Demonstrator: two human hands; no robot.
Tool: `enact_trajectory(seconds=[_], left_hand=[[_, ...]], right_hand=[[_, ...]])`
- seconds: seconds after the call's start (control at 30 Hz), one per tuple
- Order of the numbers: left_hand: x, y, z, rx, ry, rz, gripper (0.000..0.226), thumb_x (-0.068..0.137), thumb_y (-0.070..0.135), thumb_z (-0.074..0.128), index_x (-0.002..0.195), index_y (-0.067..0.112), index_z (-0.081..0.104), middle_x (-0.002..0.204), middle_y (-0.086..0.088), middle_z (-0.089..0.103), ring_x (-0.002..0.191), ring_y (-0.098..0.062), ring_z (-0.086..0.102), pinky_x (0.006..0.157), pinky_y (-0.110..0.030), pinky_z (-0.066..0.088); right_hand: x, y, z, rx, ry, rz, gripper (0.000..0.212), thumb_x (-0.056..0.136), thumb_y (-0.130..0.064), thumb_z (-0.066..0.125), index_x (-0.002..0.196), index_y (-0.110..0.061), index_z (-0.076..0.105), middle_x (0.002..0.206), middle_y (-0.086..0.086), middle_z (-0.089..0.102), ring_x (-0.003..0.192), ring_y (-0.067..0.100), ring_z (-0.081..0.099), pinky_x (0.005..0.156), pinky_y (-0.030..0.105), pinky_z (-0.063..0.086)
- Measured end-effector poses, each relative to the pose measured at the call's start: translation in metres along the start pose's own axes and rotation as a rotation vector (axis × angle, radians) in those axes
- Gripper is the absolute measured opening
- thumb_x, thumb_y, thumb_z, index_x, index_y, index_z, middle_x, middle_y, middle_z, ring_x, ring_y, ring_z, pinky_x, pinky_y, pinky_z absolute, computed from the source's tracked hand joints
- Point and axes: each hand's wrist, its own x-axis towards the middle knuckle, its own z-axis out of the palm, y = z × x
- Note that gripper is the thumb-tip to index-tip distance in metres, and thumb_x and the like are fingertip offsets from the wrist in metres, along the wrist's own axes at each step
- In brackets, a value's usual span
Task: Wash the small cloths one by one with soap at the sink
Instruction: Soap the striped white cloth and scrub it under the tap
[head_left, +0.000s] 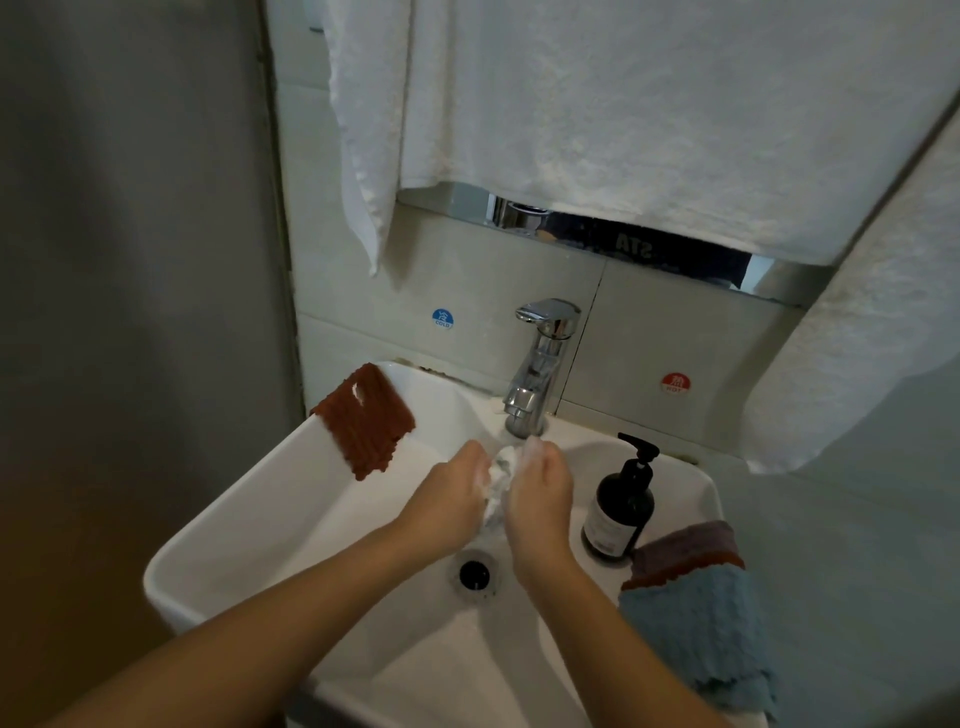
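A small white, soapy cloth (500, 480) is bunched between my two hands over the white sink (270, 499), just under the chrome tap (540, 374). My left hand (452, 499) grips the cloth from the left, fingers curled round it with foam on them. My right hand (540, 493) grips it from the right, also foamy. Most of the cloth is hidden between my palms. A dark pump bottle of soap (621, 501) stands on the sink's right ledge. Water at the spout is hard to make out.
A rust-red cloth (366, 421) hangs over the sink's back left rim. A stack of cloths, blue (696, 634) on top with red and purple beneath, lies on the right rim. The drain (474, 573) is below my hands. White towels (597, 114) hang above.
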Motion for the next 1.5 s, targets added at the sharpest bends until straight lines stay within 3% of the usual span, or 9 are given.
enact_trajectory(seconds=[0.1,0.2,0.33,0.5,0.77,0.97,1.1,1.33,1.5], left_hand=[[0.006,-0.002,-0.003,-0.098,0.028,-0.135,0.016,0.101,0.032,0.047,0.098,0.017,0.044,0.075,-0.004,0.058,0.059,-0.015,0.053,0.047,-0.025,0.039],[0.014,0.003,-0.013,-0.085,0.065,-0.182,0.027,0.096,0.032,0.058,0.115,0.018,0.043,0.096,-0.002,0.057,0.079,-0.017,0.06,0.058,-0.027,0.047],[0.032,0.028,-0.036,-0.187,0.256,0.023,0.014,0.097,0.012,0.055,0.104,0.025,0.055,0.102,0.003,0.057,0.096,-0.015,0.055,0.084,-0.024,0.041],[0.05,0.071,-0.052,-0.216,0.212,0.184,0.037,0.096,-0.002,0.043,0.115,0.022,0.063,0.117,-0.003,0.059,0.11,-0.012,0.054,0.097,-0.026,0.043],[0.055,0.084,-0.051,-0.233,0.205,0.191,0.054,0.08,-0.021,0.039,0.121,0.007,0.061,0.117,-0.011,0.059,0.108,-0.016,0.053,0.075,-0.002,0.04],[0.057,0.089,-0.056,-0.236,0.169,0.192,0.06,0.082,-0.02,0.039,0.124,0.015,0.061,0.12,-0.006,0.057,0.114,-0.015,0.051,0.089,-0.019,0.044],[0.059,0.092,-0.057,-0.261,0.17,0.187,0.061,0.079,-0.021,0.037,0.123,0.013,0.062,0.119,-0.006,0.057,0.113,-0.017,0.051,0.097,-0.03,0.046],[0.06,0.096,-0.058,-0.275,0.157,0.189,0.06,0.082,-0.021,0.038,0.124,0.015,0.061,0.11,0.005,0.056,0.11,-0.011,0.051,0.092,-0.024,0.043],[0.06,0.097,-0.058,-0.297,0.128,0.198,0.06,0.083,-0.02,0.039,0.119,0.023,0.06,0.109,0.01,0.055,0.11,-0.008,0.051,0.087,-0.02,0.043]], right_hand=[[0.004,0.004,-0.007,-0.084,0.008,-0.018,0.028,0.105,-0.028,0.038,0.083,-0.015,0.05,0.072,-0.002,0.05,0.058,0.003,0.047,0.05,0.014,0.039],[0.007,0.011,-0.016,-0.138,-0.031,0.002,0.026,0.104,-0.028,0.043,0.084,-0.013,0.051,0.071,-0.001,0.048,0.057,0.007,0.044,0.046,0.012,0.036],[0.016,0.012,-0.022,-0.143,-0.067,0.069,0.018,0.099,-0.027,0.049,0.09,-0.013,0.055,0.083,0.004,0.06,0.072,0.015,0.056,0.06,0.026,0.043],[0.01,0.01,-0.019,-0.118,-0.104,0.096,0.018,0.101,-0.028,0.048,0.094,-0.015,0.059,0.086,0.003,0.064,0.074,0.013,0.059,0.056,0.021,0.041],[0.007,0.008,-0.02,-0.128,-0.135,0.061,0.022,0.104,-0.026,0.042,0.091,-0.019,0.058,0.084,0.0,0.064,0.076,0.012,0.061,0.055,0.015,0.045],[0.008,0.012,-0.019,-0.151,-0.134,0.066,0.022,0.104,-0.028,0.04,0.094,-0.023,0.059,0.094,0.003,0.065,0.091,0.02,0.063,0.073,0.029,0.05],[0.007,0.013,-0.019,-0.163,-0.143,0.063,0.021,0.104,-0.027,0.039,0.097,-0.021,0.059,0.093,0.001,0.063,0.087,0.013,0.06,0.066,0.024,0.045],[0.006,0.011,-0.019,-0.164,-0.158,0.054,0.021,0.105,-0.024,0.039,0.098,-0.021,0.058,0.09,-0.001,0.062,0.08,0.007,0.057,0.059,0.017,0.04],[0.008,0.015,-0.017,-0.164,-0.159,0.063,0.02,0.104,-0.025,0.04,0.098,-0.022,0.059,0.091,0.0,0.063,0.083,0.011,0.059,0.063,0.023,0.042]])
